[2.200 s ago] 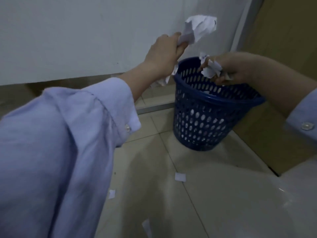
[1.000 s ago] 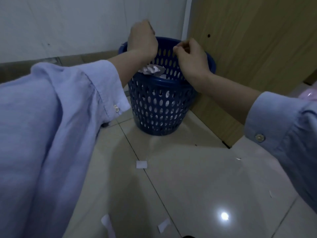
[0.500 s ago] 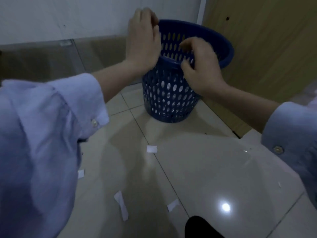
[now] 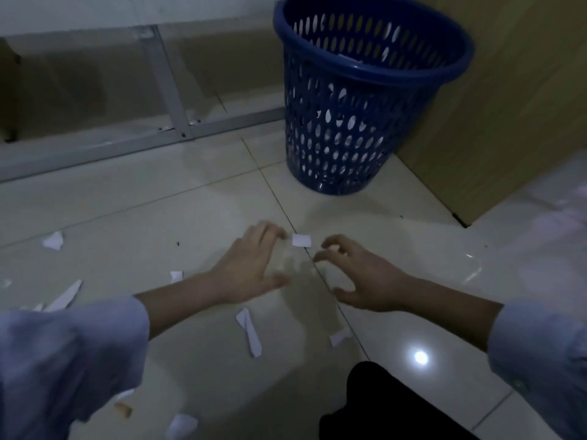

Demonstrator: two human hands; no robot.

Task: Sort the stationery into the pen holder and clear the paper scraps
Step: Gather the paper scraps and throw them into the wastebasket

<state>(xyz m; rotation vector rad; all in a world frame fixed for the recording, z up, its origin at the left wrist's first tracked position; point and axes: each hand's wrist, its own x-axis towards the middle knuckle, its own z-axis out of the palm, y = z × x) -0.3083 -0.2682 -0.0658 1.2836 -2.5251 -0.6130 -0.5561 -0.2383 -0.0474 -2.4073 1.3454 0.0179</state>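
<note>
Leaving the rim of the blue bin (image 4: 355, 147), the left hand (image 4: 247, 268) and right hand (image 4: 365, 281) drop to the glossy tiled floor (image 4: 158, 201), flanking a small white paper scrap (image 4: 301, 240) that lies flat between them. Left fingers stretch out beside it; right fingers curl loosely, empty. Feather-light and limp, the scrap likely needs an edge pinch.

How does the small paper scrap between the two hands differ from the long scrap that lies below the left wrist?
The square scrap is small and nearly square; the long scrap is a narrow strip. The square scrap lies between the left hand and the right hand, nearer the blue basket; the long scrap lies nearer the person. Both are white, on the floor, unheld.
</note>
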